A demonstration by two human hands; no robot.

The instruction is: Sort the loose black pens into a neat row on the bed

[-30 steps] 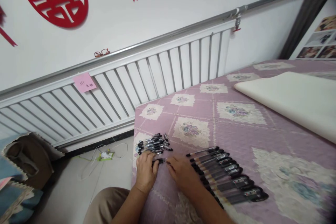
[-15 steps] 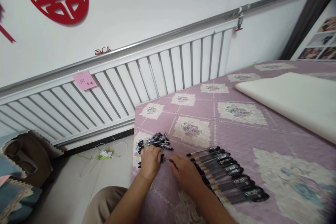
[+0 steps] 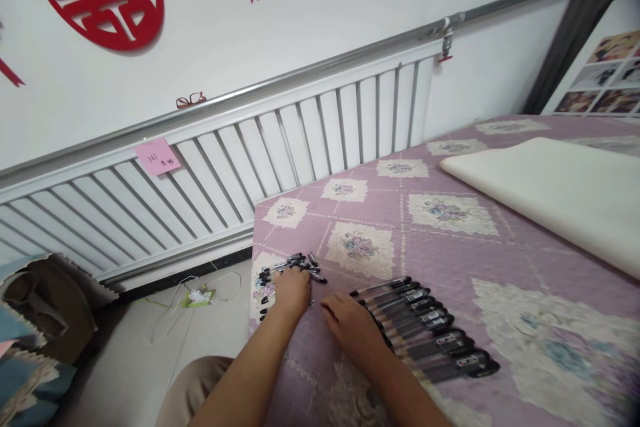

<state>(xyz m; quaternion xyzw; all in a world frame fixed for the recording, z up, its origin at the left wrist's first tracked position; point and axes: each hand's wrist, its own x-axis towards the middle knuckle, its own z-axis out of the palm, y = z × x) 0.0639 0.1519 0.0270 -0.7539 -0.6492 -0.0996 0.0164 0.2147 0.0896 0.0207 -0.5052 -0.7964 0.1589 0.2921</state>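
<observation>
A loose pile of black pens [image 3: 283, 267] lies near the left corner of the purple patterned bedspread [image 3: 450, 260]. My left hand [image 3: 291, 291] rests palm down on the near side of this pile, fingers curled over some pens. My right hand [image 3: 350, 323] lies on the cloth just right of it, fingers bent and pointing towards the pile; what it holds is hidden. Further right, a neat row of black pens [image 3: 425, 333] is laid out side by side, close to my right wrist.
A cream cushion [image 3: 550, 193] lies at the back right of the bed. A white radiator [image 3: 225, 167] with a pink note [image 3: 157, 157] runs along the wall; glasses [image 3: 190, 101] sit on the pipe above. A cable and green item [image 3: 197, 295] lie on the floor, with a bag [image 3: 45, 307] at left.
My left hand has slid forward from the near edge onto the loose pile. My right hand stayed close beside it. The row of pens is unchanged.
</observation>
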